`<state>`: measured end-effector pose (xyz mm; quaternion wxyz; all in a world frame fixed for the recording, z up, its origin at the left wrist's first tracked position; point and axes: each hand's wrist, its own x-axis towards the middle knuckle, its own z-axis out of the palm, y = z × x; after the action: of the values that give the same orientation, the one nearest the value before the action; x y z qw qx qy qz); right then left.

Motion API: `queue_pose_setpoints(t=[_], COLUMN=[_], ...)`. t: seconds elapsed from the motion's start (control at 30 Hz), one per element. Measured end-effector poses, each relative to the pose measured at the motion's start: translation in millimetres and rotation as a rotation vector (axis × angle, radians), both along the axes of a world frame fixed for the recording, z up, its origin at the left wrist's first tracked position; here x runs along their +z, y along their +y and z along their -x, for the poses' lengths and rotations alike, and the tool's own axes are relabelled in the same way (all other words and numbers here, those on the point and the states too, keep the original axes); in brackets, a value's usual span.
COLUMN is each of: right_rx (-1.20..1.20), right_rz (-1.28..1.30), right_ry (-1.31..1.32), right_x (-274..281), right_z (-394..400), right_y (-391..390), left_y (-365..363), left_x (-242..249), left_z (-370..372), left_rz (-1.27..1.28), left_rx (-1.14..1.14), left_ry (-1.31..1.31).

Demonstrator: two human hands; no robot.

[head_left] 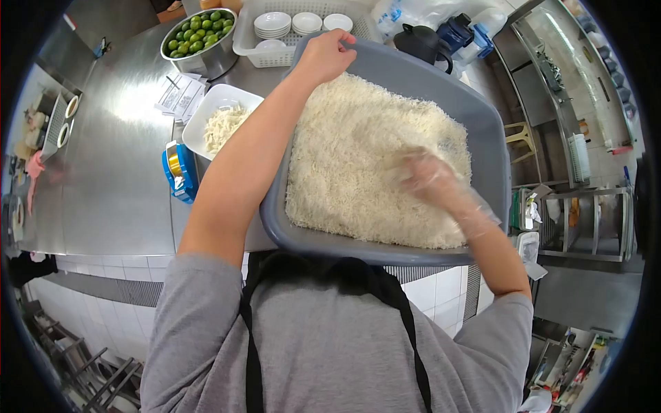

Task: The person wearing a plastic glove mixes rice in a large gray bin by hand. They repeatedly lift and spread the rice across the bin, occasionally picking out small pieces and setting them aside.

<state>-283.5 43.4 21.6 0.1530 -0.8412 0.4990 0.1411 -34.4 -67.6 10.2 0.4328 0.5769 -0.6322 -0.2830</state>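
Note:
A big grey tub holds a wide bed of white, grated-looking food. My left hand is at the tub's far left rim, its fingers curled over or against the edge. Inside the tub, my right hand wears a clear plastic glove and touches the white food right of the middle. Motion blurs its fingers, so I cannot make out whether they hold any of it.
Left of the tub are a white dish with pale shreds, a blue tape dispenser and papers. Behind stand a metal bowl of green limes, a white basket with small dishes, and a black jug.

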Motion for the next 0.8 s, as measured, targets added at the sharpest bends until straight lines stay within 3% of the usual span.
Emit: queue_pose_setpoints(t=[0.03, 0.07, 0.13, 0.17, 0.27, 0.33, 0.37, 0.43, 0.53, 0.67, 0.77, 0.8], right_rx=[-0.163, -0.161, 0.067, 0.071, -0.151, 0.077, 0.078, -0.253, -0.338, -0.387, -0.208, 0.011], right_rz=[-0.062, -0.065, 0.137, 0.132, 0.185, 0.196, 0.194, -0.161, 0.022, 0.038, 0.028, 0.263], right_ry=[0.144, 0.143, -0.039, -0.040, -0.156, -0.430, -0.428, -0.443, -0.343, -0.288, -0.394, -0.364], right_x=[13, 8, -8, 5, 31, 35, 40, 51, 47, 53, 40, 19], right_z=[2, 17, 47, 32, 5, -1, -6, -21, -28, -30, -4, 13], right_y=[-5, -15, -32, -27, -20, -33, -33, -33, -35, -39, -45, -51], left_y=[0, 0, -2, -2, -2, -3, -3, -4, -6, -6, -5, -5], left_x=[-1, -2, -2, -3, -6, -6, -6, -6, -8, -8, -7, -7], left_z=[1, 1, 1, 0, 1, 1, 1, 1, 3, 2, 2, 2], left_rz=[0.017, 0.035, 0.039, 0.042, 0.059, 0.058, 0.060, 0.050, 0.053, 0.070, 0.053, 0.053], left_rx=[-0.005, -0.008, 0.001, 0.003, 0.004, 0.008, 0.011, 0.013, 0.013, 0.017, 0.009, 0.006], left_ry=[-0.004, -0.008, -0.018, -0.029, -0.027, -0.048, -0.070, -0.054, -0.045, -0.078, -0.061, -0.060])
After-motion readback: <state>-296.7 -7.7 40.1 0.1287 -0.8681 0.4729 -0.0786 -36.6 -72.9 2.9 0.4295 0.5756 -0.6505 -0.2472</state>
